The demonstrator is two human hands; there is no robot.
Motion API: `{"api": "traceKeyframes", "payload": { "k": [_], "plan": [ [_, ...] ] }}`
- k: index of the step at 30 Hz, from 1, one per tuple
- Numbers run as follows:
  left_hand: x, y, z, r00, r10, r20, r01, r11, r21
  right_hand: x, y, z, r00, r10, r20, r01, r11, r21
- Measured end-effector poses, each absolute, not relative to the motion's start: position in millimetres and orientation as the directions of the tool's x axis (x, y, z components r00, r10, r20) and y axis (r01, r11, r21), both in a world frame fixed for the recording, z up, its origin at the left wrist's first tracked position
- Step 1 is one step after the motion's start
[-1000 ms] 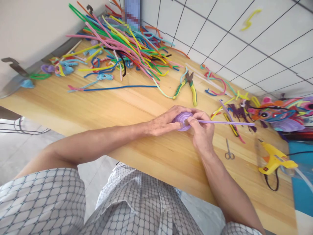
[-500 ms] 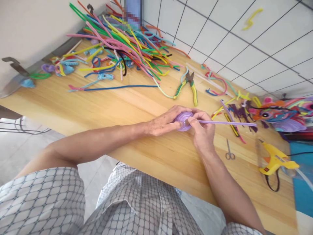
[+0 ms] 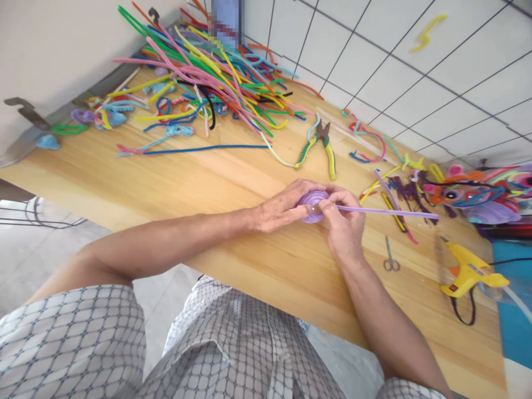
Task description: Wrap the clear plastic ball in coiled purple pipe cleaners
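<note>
A round purple coil (image 3: 312, 199) of wound pipe cleaner lies between my two hands above the table. My left hand (image 3: 286, 208) grips its left side, thumb across the front and fingers over the top. My right hand (image 3: 344, 219) pinches the right edge of the coil, where a straight purple stem (image 3: 390, 211) leaves it and sticks out to the right. Part of the coil is hidden behind my fingers. Green and yellow pliers (image 3: 322, 145) lie with their handles spread, just beyond my hands.
A large heap of coloured pipe cleaners (image 3: 224, 72) covers the back left. Small scissors (image 3: 390, 257), a yellow cutter (image 3: 394, 212) and a yellow glue gun (image 3: 469, 270) lie at right. Colourful figures (image 3: 469, 194) stand near the tiled wall.
The free end of the purple stem has dipped slightly. Both hands keep almost the same place and hold on the coil.
</note>
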State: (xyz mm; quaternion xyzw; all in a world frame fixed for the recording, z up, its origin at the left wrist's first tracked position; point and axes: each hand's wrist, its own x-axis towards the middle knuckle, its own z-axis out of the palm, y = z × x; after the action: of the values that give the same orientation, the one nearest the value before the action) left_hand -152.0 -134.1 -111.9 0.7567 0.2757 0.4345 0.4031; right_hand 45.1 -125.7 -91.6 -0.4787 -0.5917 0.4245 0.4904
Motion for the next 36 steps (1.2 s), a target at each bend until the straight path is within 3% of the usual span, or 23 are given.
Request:
{"api": "traceKeyframes", "payload": {
  "k": [36],
  "plan": [
    [-155.3, -135.0, -107.2, 0.483, 0.766, 0.425, 0.014, -0.491, 0.871, 44.5, -126.7, -90.5, -0.066, 0.985, 0.162, 0.121, 0.169, -0.978]
  ]
}}
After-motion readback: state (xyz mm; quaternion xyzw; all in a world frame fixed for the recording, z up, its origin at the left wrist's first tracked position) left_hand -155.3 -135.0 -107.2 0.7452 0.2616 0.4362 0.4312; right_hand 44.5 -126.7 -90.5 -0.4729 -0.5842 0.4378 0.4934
